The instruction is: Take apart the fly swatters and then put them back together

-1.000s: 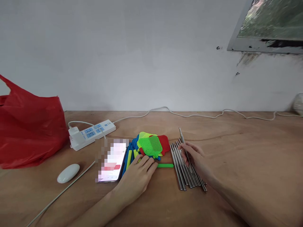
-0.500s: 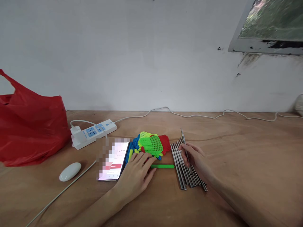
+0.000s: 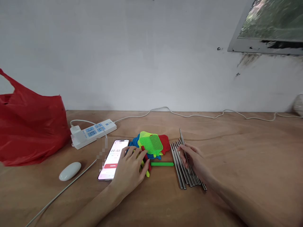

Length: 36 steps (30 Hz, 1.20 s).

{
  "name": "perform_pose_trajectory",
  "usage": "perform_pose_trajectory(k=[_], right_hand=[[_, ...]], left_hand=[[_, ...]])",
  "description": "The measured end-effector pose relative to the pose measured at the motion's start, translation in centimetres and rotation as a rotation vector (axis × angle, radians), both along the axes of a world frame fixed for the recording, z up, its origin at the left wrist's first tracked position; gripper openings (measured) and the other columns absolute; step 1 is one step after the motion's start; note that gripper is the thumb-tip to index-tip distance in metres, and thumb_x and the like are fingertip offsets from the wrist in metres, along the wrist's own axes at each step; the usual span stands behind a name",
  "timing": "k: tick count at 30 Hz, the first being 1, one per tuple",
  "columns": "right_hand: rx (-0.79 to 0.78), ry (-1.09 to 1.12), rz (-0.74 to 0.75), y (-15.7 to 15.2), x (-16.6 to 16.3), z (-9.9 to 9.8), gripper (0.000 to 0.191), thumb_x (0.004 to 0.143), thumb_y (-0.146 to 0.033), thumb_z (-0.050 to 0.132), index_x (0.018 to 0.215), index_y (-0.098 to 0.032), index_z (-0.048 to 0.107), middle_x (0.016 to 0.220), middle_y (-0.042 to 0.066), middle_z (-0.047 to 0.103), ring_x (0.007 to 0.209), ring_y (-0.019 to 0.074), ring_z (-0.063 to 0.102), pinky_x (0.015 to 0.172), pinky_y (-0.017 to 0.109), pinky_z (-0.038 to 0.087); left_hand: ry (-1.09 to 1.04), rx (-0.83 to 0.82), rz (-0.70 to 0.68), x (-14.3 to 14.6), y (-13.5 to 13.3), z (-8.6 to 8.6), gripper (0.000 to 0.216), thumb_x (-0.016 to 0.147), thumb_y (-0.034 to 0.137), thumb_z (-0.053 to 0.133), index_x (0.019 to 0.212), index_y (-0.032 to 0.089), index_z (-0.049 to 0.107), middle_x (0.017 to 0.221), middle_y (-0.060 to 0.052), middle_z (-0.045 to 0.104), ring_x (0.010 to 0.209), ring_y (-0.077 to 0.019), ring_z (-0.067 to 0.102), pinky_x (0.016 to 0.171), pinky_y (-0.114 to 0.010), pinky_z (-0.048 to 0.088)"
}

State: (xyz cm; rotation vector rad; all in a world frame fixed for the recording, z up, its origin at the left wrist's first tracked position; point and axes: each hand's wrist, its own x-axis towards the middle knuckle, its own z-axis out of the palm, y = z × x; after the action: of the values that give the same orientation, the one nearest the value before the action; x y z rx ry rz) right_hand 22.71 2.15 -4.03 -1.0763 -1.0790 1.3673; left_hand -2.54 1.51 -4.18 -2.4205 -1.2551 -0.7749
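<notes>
A heap of plastic fly-swatter heads (image 3: 151, 143) in green, red and blue lies mid-table with coloured handle pieces. My left hand (image 3: 129, 170) rests on those handles, fingers curled around a yellow and a red one. A loose green handle (image 3: 162, 164) lies just right of it. My right hand (image 3: 193, 157) pinches one thin metal rod (image 3: 182, 138), tilted above a row of several metal rods (image 3: 182, 168) on the wooden table (image 3: 248, 157).
A phone (image 3: 113, 159) with a lit timer screen lies left of my left hand. Further left are a white oval mouse (image 3: 69, 171), a white power strip (image 3: 93, 133) with cables, and a red plastic bag (image 3: 28, 129). A white cable (image 3: 201, 115) runs along the wall.
My left hand slid left off the green handle and closed on the yellow and red handles, pulling them toward me. My right hand barely moved.
</notes>
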Motion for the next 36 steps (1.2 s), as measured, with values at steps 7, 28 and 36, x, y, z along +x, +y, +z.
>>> perform_pose_trajectory(k=[7, 28, 36], right_hand=[[-0.036, 0.038, 0.004, -0.1, 0.0, -0.2, 0.039, 0.077, -0.059, 0.072, 0.075, -0.020, 0.066, 0.050, -0.006, 0.049, 0.041, 0.0076, 0.040, 0.038, 0.020, 0.035], [-0.041, 0.193, -0.016, -0.7, -0.1, 0.3, 0.043, 0.073, -0.061, 0.078, 0.077, -0.019, 0.070, 0.058, -0.004, 0.050, 0.048, 0.0079, 0.039, 0.041, 0.019, 0.027], [-0.006, 0.201, 0.096, -1.2, -0.6, 0.3, 0.038, 0.078, -0.057, 0.076, 0.081, -0.018, 0.073, 0.065, 0.001, 0.060, 0.058, 0.0111, 0.053, 0.048, 0.021, 0.039]], left_hand=[[-0.232, 0.143, -0.135, -0.2, -0.1, 0.8, 0.017, 0.094, 0.018, 0.061, 0.111, 0.018, 0.067, 0.096, -0.006, 0.073, 0.087, -0.0236, 0.065, 0.084, -0.042, 0.046], [-1.004, -1.026, -0.358, 1.1, -1.9, 0.7, 0.033, 0.090, 0.042, 0.065, 0.113, 0.019, 0.070, 0.091, -0.006, 0.069, 0.075, -0.0160, 0.063, 0.065, -0.028, 0.054], [-0.980, -1.215, -0.433, 1.3, -2.4, 0.7, 0.036, 0.090, 0.049, 0.066, 0.106, 0.017, 0.067, 0.085, -0.004, 0.066, 0.074, -0.0162, 0.065, 0.068, -0.028, 0.054]])
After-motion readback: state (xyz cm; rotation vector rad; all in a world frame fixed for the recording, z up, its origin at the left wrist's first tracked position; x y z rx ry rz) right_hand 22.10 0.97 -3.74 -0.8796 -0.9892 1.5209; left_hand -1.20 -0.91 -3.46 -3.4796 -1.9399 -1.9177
